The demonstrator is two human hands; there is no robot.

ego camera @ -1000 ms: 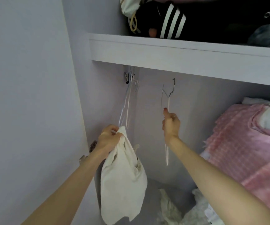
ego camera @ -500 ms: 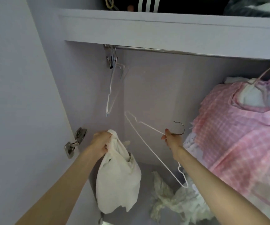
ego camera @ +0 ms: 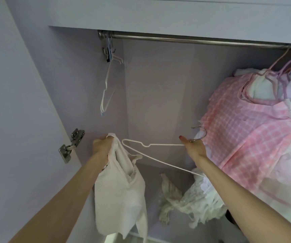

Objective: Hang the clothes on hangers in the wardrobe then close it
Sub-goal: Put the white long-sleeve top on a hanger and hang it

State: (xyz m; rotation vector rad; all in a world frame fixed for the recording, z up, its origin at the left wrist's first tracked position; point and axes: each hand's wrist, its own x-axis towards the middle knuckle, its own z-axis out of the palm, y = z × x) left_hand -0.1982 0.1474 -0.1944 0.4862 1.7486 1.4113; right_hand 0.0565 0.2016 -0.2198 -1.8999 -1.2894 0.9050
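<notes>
My left hand (ego camera: 102,146) grips the top of a cream-white garment (ego camera: 120,197), which hangs limp below it inside the open wardrobe. My right hand (ego camera: 194,148) holds a white wire hanger (ego camera: 158,145) at the neck, just under its metal hook. The hanger lies nearly level, and its left tip reaches the garment's top edge beside my left hand. Above, the metal rail (ego camera: 193,40) runs under the shelf. Spare white hangers (ego camera: 106,88) hang at its left end.
A pink checked garment (ego camera: 249,130) and several other clothes hang on the rail at the right. Crumpled white clothes (ego camera: 185,200) lie on the wardrobe floor. The open door (ego camera: 18,120) stands at the left, with a metal hinge (ego camera: 72,145) close to my left hand.
My right hand has taken the hanger off the rail, brought it down and swung it level toward the garment. My left hand has kept its grip on the garment. The view has tilted downward.
</notes>
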